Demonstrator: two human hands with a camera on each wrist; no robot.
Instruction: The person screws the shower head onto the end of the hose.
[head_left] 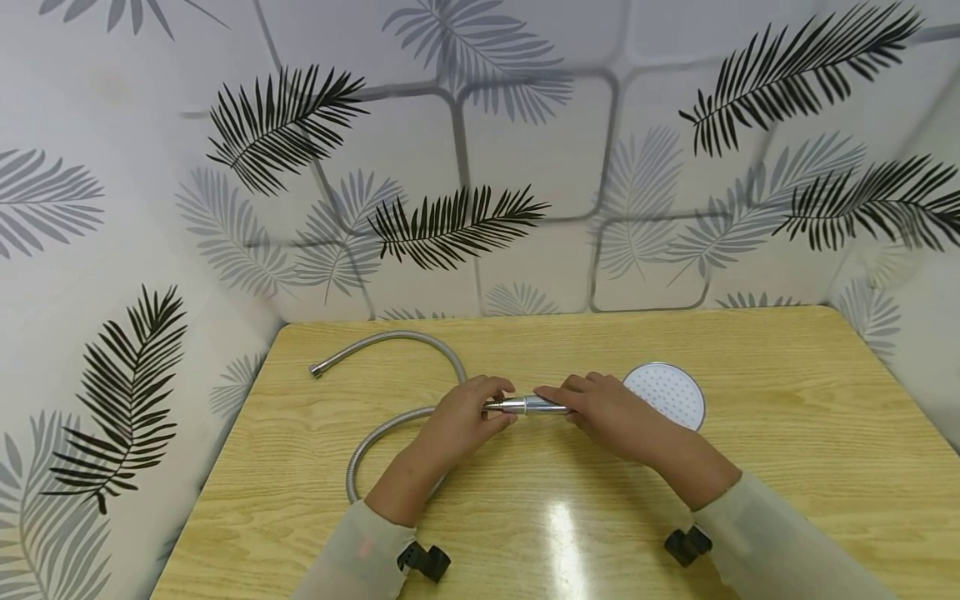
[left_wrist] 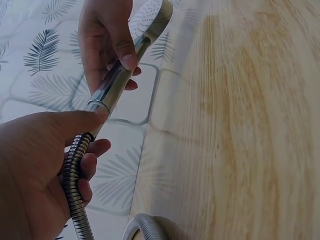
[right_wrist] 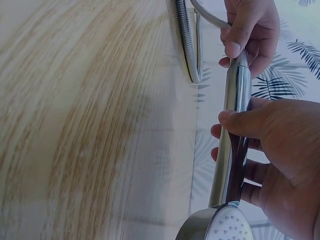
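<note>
A chrome handheld shower head (head_left: pixel 666 397) with a round white nozzle face is held level over the table. My right hand (head_left: pixel 611 414) grips its handle (right_wrist: pixel 226 162), thumb on one side and fingers on the other. At the handle's end, my left hand (head_left: pixel 459 419) pinches the metal connector of a flexible shower hose (left_wrist: pixel 75 187) between thumb and fingers. The connector meets the handle in line with it; its threads are hidden. From the left palm the hose bends away and loops on the tabletop, its other end fitting (head_left: pixel 317 370) lying at the back left.
The wood-grain table (head_left: pixel 795 400) backs onto a wall (head_left: pixel 540 267) with a leaf pattern, and another wall stands at the left. Black camera mounts (head_left: pixel 425 561) sit at both sleeve cuffs. Part of the hose runs beside and under my left forearm.
</note>
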